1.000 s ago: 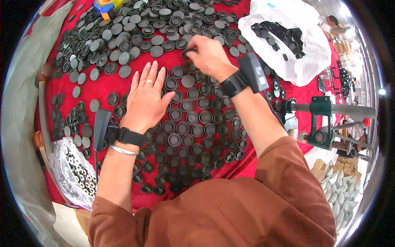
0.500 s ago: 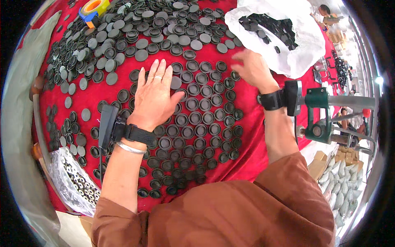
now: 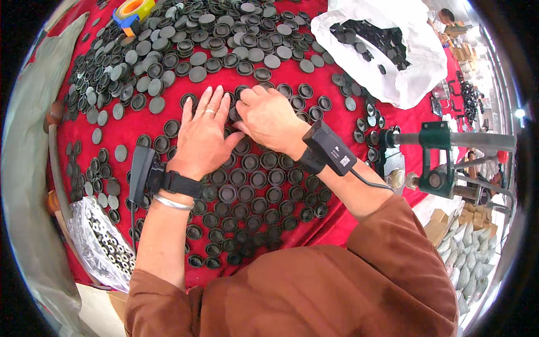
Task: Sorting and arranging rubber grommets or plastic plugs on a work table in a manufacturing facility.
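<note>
My left hand [image 3: 199, 140] lies palm down over black round caps, its fingers stretched out and a ring on one of them. Close beside its thumb, my right hand [image 3: 269, 121] is closed, fingertips bent down at a dark cap [image 3: 233, 114] between the two hands. Whether the fingertips grip that cap or only touch it is hidden. Around and below both hands, black round caps [image 3: 250, 163] sit hollow side up in close rows on a red cloth [image 3: 348, 185]. Each wrist wears a black strap with a small device.
A large heap of loose caps [image 3: 163, 48] covers the far side, with a tape roll [image 3: 135, 8] behind. A white sack [image 3: 415, 73] of black parts stands far right, a green metal clamp-like device [image 3: 435, 157] nearer. A clear bag of rings [image 3: 106, 241] lies left.
My right hand has swung left, from beside the white sack to the caps by my left thumb, and its fingers have closed. My left hand stays nearly in place.
</note>
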